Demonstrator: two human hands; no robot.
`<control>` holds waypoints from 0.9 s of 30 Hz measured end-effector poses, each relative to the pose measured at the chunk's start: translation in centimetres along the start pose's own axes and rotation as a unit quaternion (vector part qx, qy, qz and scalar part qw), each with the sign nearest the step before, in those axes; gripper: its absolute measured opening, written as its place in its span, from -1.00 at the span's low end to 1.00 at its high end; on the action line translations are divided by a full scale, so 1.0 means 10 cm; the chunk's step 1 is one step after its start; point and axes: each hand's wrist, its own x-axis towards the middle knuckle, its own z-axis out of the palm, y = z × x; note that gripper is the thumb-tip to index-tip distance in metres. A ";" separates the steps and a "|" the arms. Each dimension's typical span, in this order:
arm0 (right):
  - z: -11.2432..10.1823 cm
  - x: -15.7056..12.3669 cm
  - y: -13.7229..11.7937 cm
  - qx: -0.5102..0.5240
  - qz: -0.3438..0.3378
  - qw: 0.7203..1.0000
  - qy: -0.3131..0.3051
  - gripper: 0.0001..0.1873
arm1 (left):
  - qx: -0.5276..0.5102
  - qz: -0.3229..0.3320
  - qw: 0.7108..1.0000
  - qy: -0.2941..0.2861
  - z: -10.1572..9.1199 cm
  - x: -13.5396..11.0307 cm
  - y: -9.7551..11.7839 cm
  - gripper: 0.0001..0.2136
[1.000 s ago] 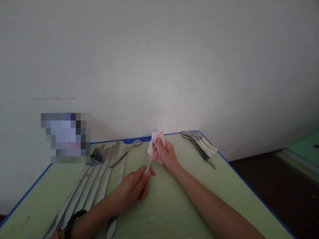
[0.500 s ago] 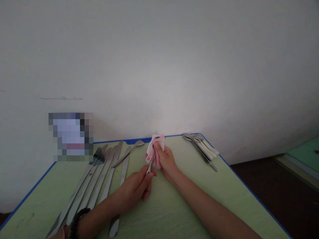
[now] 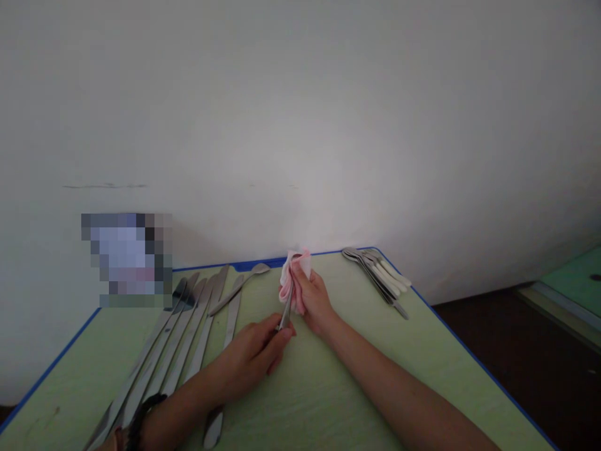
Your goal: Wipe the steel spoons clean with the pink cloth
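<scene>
My left hand (image 3: pixel 263 344) is closed round the handle end of a metal spoon (image 3: pixel 287 310), which points up and away from me. A folded pink and white cloth (image 3: pixel 285 275) wraps the spoon's head, leaving a bit of its rounded tip in sight at the top. My right hand (image 3: pixel 317 300) grips the cloth around the spoon, thumb on the near side. Left of my hands, a second spoon (image 3: pixel 244 282) lies slantwise across the flat metal table knives, among them a separate knife (image 3: pixel 233 311) partly hidden under my left forearm.
A bundle of nested spoons (image 3: pixel 370 274) lies at the table's far right, beside several white-handled pieces of cutlery (image 3: pixel 389 274). A blurred-out object (image 3: pixel 124 250) stands at the back left. The green table (image 3: pixel 375 351) has a blue edge and meets a pale wall (image 3: pixel 300 125).
My right hand and the cloth have shifted slightly up along the spoon, showing more of its handle. The view has tilted a little; the other cutlery lies as before.
</scene>
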 end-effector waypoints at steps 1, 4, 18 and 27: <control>0.00 0.01 0.00 0.009 -0.001 1.000 0.011 -0.61 | 0.005 0.005 1.000 -0.008 0.00 0.00 0.00 -0.73; -0.01 0.03 -0.01 0.029 0.002 0.999 0.023 -0.61 | 0.021 0.016 1.000 -0.016 0.00 -0.01 -0.01 -0.72; -0.04 0.05 -0.05 0.017 0.044 0.998 -0.036 -0.61 | 0.044 0.025 0.999 -0.009 0.02 -0.02 -0.04 -0.75; -0.07 0.06 -0.06 0.089 0.090 0.986 -0.108 -0.64 | 0.054 0.021 0.998 -0.016 0.03 -0.02 -0.02 -0.74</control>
